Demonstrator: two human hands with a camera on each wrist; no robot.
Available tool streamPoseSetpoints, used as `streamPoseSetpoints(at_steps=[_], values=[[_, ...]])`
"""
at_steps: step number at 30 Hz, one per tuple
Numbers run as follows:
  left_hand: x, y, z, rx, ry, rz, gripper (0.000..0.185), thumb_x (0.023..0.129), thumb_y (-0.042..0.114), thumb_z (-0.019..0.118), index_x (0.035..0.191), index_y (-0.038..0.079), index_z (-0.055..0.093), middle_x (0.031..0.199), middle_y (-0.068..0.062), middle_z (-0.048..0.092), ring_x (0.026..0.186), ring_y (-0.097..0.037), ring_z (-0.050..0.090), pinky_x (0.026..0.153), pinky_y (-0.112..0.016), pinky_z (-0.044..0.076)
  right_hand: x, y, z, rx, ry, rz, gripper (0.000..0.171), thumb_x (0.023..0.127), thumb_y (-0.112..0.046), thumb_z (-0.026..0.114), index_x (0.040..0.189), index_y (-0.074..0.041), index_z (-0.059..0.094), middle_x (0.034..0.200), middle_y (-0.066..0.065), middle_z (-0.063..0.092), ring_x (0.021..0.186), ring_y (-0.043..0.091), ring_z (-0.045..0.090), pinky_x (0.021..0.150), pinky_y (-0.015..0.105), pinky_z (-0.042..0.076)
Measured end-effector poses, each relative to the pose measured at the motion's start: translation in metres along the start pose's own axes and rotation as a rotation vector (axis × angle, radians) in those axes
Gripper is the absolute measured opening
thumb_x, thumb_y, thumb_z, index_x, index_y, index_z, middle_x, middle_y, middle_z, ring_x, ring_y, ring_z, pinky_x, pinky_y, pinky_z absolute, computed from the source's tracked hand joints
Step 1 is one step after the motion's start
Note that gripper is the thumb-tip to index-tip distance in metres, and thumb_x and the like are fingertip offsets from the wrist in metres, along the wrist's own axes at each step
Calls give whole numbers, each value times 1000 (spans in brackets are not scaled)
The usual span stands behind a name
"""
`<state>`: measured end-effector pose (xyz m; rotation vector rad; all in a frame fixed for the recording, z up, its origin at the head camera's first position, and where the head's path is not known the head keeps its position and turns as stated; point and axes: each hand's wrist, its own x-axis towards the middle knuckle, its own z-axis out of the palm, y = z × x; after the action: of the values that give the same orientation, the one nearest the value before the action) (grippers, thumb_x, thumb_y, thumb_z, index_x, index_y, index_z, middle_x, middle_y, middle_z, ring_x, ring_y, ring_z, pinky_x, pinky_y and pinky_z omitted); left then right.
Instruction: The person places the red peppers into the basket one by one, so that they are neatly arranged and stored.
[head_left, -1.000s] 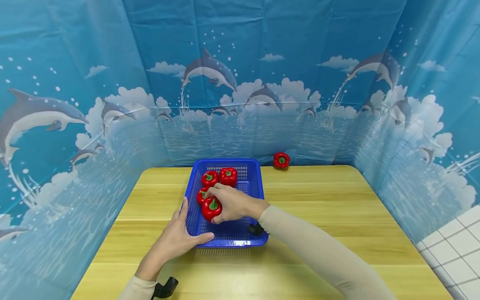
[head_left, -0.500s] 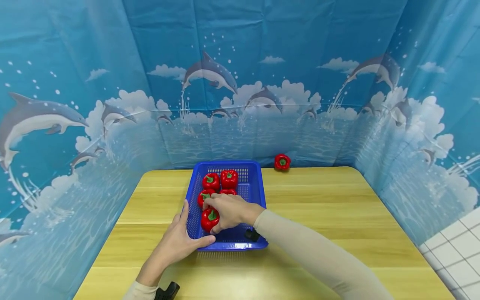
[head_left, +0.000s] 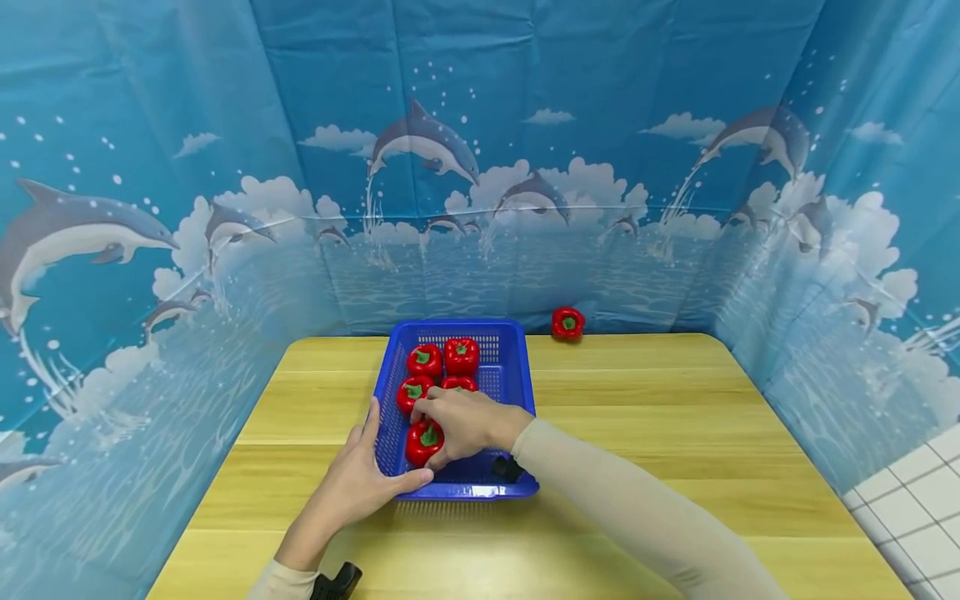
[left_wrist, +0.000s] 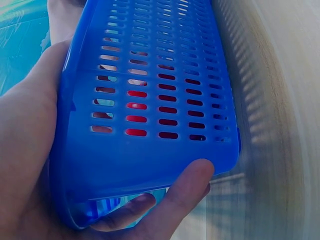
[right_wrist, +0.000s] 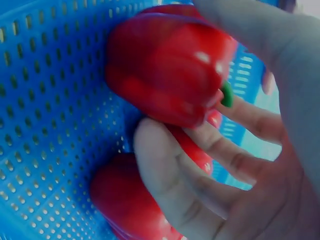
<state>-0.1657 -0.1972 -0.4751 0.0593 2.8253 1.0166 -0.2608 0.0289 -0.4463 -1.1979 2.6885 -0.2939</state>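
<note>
My right hand [head_left: 467, 423] grips a red pepper [head_left: 424, 442], thumb to one side and fingers to the other, parted only by the fruit, inside the near left part of a blue basket [head_left: 480, 492]. The green stem shows to the head camera; whether the fruit touches the basket's floor I cannot tell. My left hand [head_left: 352, 482] clasps the basket's near left corner, the thumb along the near rim and the index finger reaching up the left side.

Just beyond my right fingers sit four more red fruits: a left pepper [head_left: 409, 394], a half-hidden pepper [head_left: 459, 383] partly behind my knuckles, and, in the back row, a far left pepper [head_left: 425, 362] beside a far right pepper [head_left: 462, 357]. Pale sleeves [head_left: 622, 493] cover my forearms.

The basket stands on a wooden table [head_left: 637, 442]. To its right, at the far edge, lies a lone pepper [head_left: 567, 323], near a blue dolphin curtain [head_left: 480, 58]. White tiles [head_left: 918, 508] show at far right.
</note>
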Motion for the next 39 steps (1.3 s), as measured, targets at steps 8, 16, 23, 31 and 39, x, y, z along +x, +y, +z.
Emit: streamPoseSetpoints(at_steps=[8, 16, 23, 31, 39], values=[[-1, 2, 0, -4, 1, -2, 155, 85, 84, 88, 189, 15, -5, 189, -35, 25, 166, -64, 45, 124, -81, 50, -7, 1, -7, 77, -43, -2, 69, 95, -42, 99, 155, -19, 73, 148, 4, 77, 131, 18, 69, 114, 39, 66], [-3, 1, 1, 5, 5, -3, 155, 85, 82, 89, 188, 13, -4, 189, -35, 25, 165, -63, 46, 124, -81, 50, -2, -7, -8, 140, 2, 34, 62, 95, -39, 100, 147, -15, 75, 137, 5, 78, 119, 12, 68, 103, 28, 66], [-3, 1, 1, -1, 0, -5, 154, 86, 80, 90, 188, 15, -6, 190, -35, 22, 166, -65, 43, 125, -82, 48, 4, -9, -6, 138, 41, 30, 51, 94, -39, 101, 131, -14, 78, 120, 2, 78, 99, 8, 60, 84, 19, 58], [-3, 3, 2, -4, -1, -1, 153, 87, 79, 89, 188, 16, -6, 190, -36, 21, 165, -66, 44, 124, -83, 47, 5, -4, -2, 131, 55, 41, 51, 92, -48, 101, 122, -17, 74, 110, -2, 70, 93, 8, 57, 77, 18, 54], [-5, 3, 2, 5, 2, -6, 152, 87, 80, 89, 189, 17, -6, 190, -37, 22, 164, -67, 45, 122, -84, 49, -7, 5, -14, 171, 54, -3, 63, 97, -46, 97, 145, -14, 72, 123, 3, 79, 109, 13, 69, 100, 24, 65]])
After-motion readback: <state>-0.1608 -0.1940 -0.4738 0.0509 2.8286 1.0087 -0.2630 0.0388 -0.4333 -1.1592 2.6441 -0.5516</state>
